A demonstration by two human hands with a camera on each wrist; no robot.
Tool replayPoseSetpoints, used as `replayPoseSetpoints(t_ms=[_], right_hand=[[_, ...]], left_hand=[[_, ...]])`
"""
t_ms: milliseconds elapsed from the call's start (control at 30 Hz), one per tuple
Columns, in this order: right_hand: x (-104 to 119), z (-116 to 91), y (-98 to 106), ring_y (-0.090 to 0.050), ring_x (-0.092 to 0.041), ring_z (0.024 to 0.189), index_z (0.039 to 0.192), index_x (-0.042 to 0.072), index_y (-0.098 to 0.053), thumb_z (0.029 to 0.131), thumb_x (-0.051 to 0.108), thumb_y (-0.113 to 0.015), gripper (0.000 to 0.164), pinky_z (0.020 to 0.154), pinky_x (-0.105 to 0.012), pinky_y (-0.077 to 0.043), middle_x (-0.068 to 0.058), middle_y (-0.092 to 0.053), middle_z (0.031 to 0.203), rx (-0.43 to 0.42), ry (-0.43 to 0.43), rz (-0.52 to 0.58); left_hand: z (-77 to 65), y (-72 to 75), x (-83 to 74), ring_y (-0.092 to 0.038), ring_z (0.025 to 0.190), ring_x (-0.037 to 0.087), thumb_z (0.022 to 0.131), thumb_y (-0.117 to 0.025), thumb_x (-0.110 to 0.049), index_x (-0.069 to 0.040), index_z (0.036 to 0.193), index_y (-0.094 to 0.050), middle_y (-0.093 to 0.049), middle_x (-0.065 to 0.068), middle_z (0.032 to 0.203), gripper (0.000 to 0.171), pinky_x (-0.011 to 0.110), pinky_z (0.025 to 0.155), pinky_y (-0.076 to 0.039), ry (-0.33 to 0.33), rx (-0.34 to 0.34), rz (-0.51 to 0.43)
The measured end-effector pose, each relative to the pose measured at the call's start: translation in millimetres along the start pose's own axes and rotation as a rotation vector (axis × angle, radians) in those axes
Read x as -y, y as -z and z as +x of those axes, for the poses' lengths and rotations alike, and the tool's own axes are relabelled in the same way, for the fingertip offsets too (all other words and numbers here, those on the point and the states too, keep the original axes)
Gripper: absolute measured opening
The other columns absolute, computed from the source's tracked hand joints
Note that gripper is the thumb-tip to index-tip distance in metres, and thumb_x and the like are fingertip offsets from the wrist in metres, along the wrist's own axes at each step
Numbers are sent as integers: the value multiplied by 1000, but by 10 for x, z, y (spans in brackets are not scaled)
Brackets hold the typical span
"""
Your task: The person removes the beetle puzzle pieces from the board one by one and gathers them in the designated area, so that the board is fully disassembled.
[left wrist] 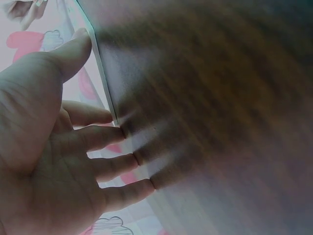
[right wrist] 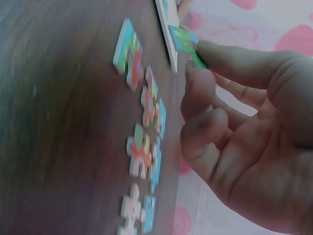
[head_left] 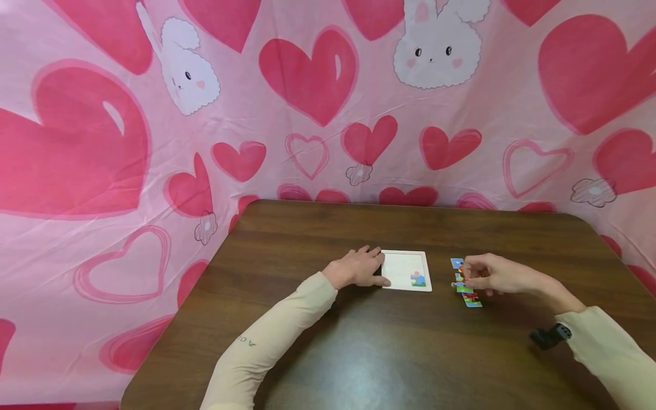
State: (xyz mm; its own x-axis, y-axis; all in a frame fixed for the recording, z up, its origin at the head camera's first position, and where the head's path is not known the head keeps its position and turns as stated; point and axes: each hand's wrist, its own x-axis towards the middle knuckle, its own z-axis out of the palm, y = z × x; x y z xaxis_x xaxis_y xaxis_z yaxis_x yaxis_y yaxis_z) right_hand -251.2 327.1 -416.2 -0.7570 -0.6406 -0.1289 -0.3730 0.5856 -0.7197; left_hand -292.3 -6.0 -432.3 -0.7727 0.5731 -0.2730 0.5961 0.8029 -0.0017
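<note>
Right hand (right wrist: 244, 142) pinches a thin, light, stiff puzzle piece (right wrist: 185, 43) by its edges, thumb+forefinger; left hand (head_left: 359, 267), fingers flat, steadies tray (head_left: 405, 270) at 9 o'clock.

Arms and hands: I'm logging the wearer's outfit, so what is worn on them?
Both arms wear long, snug cream sleeves to the wrist; the left sleeve bears small dark lettering. The right wrist carries a black strapped device. Left hand and right hand are bare.

One white puzzle tray (head_left: 405, 256), one piece fitted inside (head_left: 418, 279), one piece held (right wrist: 186, 43), four loose pieces (right wrist: 143, 155), two hands (head_left: 359, 267)
</note>
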Motion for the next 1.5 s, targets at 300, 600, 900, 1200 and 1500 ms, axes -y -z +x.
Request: replayPoseSetpoints(t_ms=[300, 600, 900, 1200, 1500], right_hand=[[-93, -164, 104, -53, -11, 48, 84, 7, -51, 89, 19, -62, 16, 37, -27, -42, 0, -53, 64, 70, -12, 14], [-237, -285, 133, -51, -8, 46, 85, 5, -53, 89, 20, -62, 18, 36, -24, -42, -5, -54, 61, 150, -77, 47], [-279, -299, 125, -44, -4, 42, 83, 5, -52, 87, 21, -64, 21, 36, -20, -40, 6, -52, 60, 175, -111, 24], [-261, -312, 145, -40, -5, 41, 82, 2, -49, 85, 24, -66, 28, 36, -18, -36, 4, -47, 60, 163, -182, 3], [-174, -282, 120, -36, -6, 41, 79, 8, -48, 82, 29, -69, 30, 36, -19, -32, 3, -44, 63, 116, -249, -87]], left_hand=[[-14, -17, 5, -20, 140, 28, 83, -45, -67, -18, 146, -29, -22, 2, 153, 81, 50, 108, -25, -8, 0, -5], [-35, -12, 9, -21, 140, 29, 84, -45, -67, -19, 146, -29, -23, 2, 153, 80, 49, 108, -24, -5, -5, 6], [-33, -20, 14, -21, 139, 29, 83, -45, -67, -18, 146, -29, -23, 2, 153, 81, 49, 108, -25, -9, -6, 4], [-31, -16, 11, -20, 140, 29, 84, -46, -66, -18, 146, -29, -22, 2, 153, 81, 50, 108, -24, -7, 3, -12], [-23, -2, 20, -20, 140, 29, 84, -46, -66, -18, 146, -28, -22, 2, 154, 81, 50, 108, -24, -6, 9, -13]])
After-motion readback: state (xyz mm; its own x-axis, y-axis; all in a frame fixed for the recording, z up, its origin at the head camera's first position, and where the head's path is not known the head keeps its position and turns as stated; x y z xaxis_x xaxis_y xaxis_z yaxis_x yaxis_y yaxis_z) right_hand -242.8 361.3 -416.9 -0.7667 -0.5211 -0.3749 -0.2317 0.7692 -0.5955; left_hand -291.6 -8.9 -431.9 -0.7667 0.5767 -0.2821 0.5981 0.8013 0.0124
